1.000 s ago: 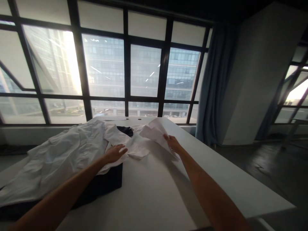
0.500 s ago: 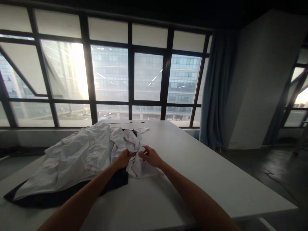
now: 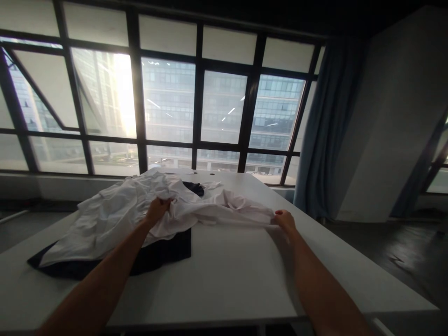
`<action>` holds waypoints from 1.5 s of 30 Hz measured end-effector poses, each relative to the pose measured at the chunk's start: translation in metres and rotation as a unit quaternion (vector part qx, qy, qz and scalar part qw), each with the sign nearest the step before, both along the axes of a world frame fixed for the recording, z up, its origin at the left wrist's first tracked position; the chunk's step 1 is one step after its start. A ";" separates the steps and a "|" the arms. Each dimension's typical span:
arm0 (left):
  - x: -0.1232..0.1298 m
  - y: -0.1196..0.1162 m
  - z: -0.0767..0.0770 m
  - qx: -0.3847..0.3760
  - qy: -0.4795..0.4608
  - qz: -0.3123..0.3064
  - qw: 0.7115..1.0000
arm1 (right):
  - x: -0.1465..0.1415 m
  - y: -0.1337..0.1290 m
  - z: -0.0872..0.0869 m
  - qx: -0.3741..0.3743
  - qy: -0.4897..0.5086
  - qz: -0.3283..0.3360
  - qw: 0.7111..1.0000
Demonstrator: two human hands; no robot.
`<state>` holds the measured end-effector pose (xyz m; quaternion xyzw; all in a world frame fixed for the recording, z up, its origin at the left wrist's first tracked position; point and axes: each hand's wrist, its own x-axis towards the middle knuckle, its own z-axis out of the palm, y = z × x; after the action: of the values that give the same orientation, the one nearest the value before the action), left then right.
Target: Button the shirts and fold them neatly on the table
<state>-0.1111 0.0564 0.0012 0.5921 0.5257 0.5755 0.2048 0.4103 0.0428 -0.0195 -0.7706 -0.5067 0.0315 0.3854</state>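
A rumpled white shirt (image 3: 105,214) lies on the left half of the white table (image 3: 238,280), with one sleeve (image 3: 227,212) stretched out to the right. My left hand (image 3: 159,210) is closed on the shirt fabric near the inner end of this sleeve. At the sleeve's far end, my right hand (image 3: 285,219) pinches the edge of the fabric. Dark cloth (image 3: 164,252) shows beneath the front edge of the shirt, and another dark part (image 3: 194,187) shows behind it.
Large windows (image 3: 168,102) with dark frames stand behind the table. A blue curtain (image 3: 318,154) hangs at the right beside a pale pillar (image 3: 364,140). The table's right edge slants down towards the grey floor (image 3: 395,252).
My right hand has moved right, pulling the bunched sleeve out long. My left hand has shifted left and slightly up, still on the fabric. The camera view has tilted a little.
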 end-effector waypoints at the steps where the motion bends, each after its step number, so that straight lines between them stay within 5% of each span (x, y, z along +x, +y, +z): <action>1: -0.004 0.002 -0.001 -0.019 -0.002 0.012 1.000 | 0.005 0.000 -0.003 -0.014 -0.007 -0.019 1.000; 3: -0.009 0.004 -0.003 -0.057 0.007 0.051 0.997 | -0.002 0.003 -0.005 -0.009 0.001 -0.011 1.000; 7: -0.008 0.001 0.004 -0.072 0.018 0.134 0.988 | -0.053 0.012 -0.003 0.021 -0.080 0.179 0.980; 12: 0.013 -0.024 0.022 0.111 0.160 0.191 0.962 | -0.109 0.012 -0.007 -0.062 -0.206 0.309 0.926; 15: 0.036 -0.044 0.027 0.146 0.320 0.130 0.927 | -0.123 0.006 0.006 -0.145 -0.221 0.296 0.918; 18: 0.058 -0.053 0.018 0.072 0.409 0.036 0.909 | -0.131 -0.003 0.024 -0.221 -0.158 0.322 0.907; 21: 0.073 -0.052 -0.002 -0.009 0.459 -0.042 0.888 | -0.140 -0.011 0.032 -0.178 -0.167 0.352 0.904; 25: 0.082 -0.046 -0.021 -0.037 0.465 -0.145 0.873 | -0.146 -0.011 0.019 -0.113 -0.225 0.405 0.879; 28: 0.078 -0.043 -0.012 -0.012 0.431 -0.220 0.875 | -0.141 -0.005 0.010 -0.133 -0.227 0.406 0.875; 31: 0.057 -0.042 0.013 0.016 0.411 -0.262 0.873 | -0.130 0.002 0.015 -0.153 -0.217 0.351 0.898; 34: 0.019 -0.038 0.037 0.060 0.376 -0.208 0.901 | -0.108 0.005 0.030 -0.145 -0.209 0.264 0.930; 38: -0.036 -0.027 0.047 0.098 0.364 -0.020 0.926 | -0.073 -0.004 0.045 -0.200 -0.170 0.103 0.959; 42: -0.049 -0.027 0.045 0.057 0.398 0.091 0.911 | -0.064 -0.014 0.046 -0.312 -0.149 0.142 0.927; 45: -0.019 -0.035 0.042 0.070 0.412 0.123 0.900 | -0.081 -0.014 0.043 -0.266 -0.150 0.212 0.928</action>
<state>-0.1303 0.0212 0.0437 0.7201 0.5899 0.3355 -0.1443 0.3292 0.0290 0.0230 -0.7152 -0.6830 0.1303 0.0702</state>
